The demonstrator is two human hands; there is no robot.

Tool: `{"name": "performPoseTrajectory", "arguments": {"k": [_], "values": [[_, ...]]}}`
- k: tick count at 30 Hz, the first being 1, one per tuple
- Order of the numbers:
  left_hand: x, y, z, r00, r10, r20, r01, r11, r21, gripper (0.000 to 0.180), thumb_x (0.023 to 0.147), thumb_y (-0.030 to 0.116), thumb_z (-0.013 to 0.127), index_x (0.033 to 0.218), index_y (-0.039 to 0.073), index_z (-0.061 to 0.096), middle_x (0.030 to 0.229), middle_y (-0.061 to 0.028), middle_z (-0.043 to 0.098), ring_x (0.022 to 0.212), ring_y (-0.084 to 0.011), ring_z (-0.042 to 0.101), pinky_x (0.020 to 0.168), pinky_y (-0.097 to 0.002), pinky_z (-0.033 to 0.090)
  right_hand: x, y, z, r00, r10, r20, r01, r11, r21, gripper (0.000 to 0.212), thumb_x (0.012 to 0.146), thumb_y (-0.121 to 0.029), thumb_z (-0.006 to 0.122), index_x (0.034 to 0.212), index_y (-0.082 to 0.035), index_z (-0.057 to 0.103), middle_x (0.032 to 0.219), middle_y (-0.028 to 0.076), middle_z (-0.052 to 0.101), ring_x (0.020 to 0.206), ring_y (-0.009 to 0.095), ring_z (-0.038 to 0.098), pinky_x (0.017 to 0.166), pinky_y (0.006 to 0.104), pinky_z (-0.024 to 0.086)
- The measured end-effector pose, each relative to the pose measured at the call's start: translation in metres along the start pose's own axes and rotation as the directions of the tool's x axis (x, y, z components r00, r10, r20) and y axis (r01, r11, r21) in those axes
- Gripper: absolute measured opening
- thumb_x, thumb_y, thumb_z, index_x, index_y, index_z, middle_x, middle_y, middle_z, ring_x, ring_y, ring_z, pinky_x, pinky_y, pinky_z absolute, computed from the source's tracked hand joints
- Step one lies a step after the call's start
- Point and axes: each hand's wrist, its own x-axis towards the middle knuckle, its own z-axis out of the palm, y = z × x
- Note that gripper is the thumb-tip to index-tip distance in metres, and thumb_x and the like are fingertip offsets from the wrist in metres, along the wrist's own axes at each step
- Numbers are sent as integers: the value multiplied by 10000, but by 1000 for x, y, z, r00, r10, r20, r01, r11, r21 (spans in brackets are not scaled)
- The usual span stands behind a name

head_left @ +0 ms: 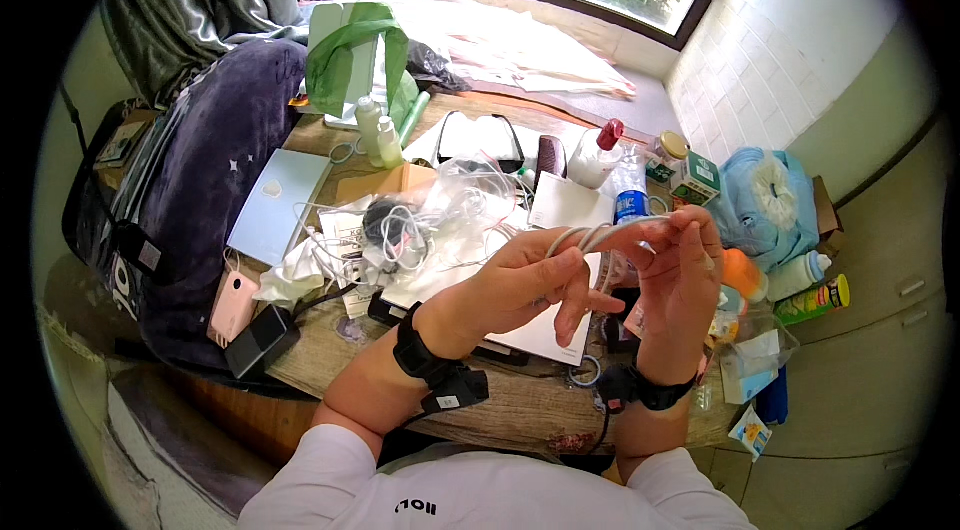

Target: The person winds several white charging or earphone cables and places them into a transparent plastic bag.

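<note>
Above the cluttered table, my left hand [525, 280] has a thin white cable [600, 233] looped around its fingers, some of which stretch toward the right hand. My right hand [680, 265] is raised beside it, thumb and fingers pinching the cable where it runs over from the loops. The cable's ends cannot be made out. Below both hands lies a white flat panel [545, 332]. Each wrist wears a black strap. More white cable [405, 248] lies tangled on the table left of my left hand.
At the left are a light blue laptop-like slab [278, 205], a pink power bank [233, 302] and a black box [262, 342]. Behind stand a red-topped spray bottle [597, 155] and a green bag [350, 60]. Bottles and a yellow-green can [812, 300] crowd the right edge.
</note>
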Motion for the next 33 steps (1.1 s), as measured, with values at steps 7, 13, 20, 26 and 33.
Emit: {"name": "performPoseTrajectory", "arguments": {"k": [7,13,20,26,33], "values": [[-5,4,5,979,-163,119,162,987,22,513,1018,395,360,1150,-71,528,469,39,325,435,-152,541,992,-440,459,0,5,0,999,-3,36,5,999,-51,192,996,-177,487,1014,-10,579,849,138,684,845,214,685,904,411,530],[0,2,-2,990,100,96,-80,977,-195,523,1012,395,369,1382,26,377,924,-114,641,789,-207,672,1081,-404,379,-1,7,6,993,-47,-107,28,986,-167,179,971,-148,543,1019,11,609,833,123,685,800,174,676,781,304,548],[5,14,3,923,344,-172,-354,935,-31,599,1018,403,330,1492,61,198,1541,-152,231,1402,-241,295,1140,-388,284,-12,15,28,1000,-12,17,19,835,-550,118,903,-68,640,974,26,645,852,79,700,757,119,657,694,226,519],[4,6,-1,915,361,-182,-261,872,415,571,1009,399,388,1435,29,305,1489,-146,337,1341,-263,393,1086,-371,346,-16,11,23,989,143,38,-67,659,-749,99,854,-30,671,914,27,618,797,98,691,744,121,672,652,237,516],[-1,4,6,941,301,-156,-44,564,824,457,1015,321,415,1313,-22,463,1093,-142,617,970,-234,601,873,-338,470,-14,4,26,962,129,241,130,558,-819,211,797,26,692,954,3,553,768,89,670,724,132,675,627,233,501]]}}
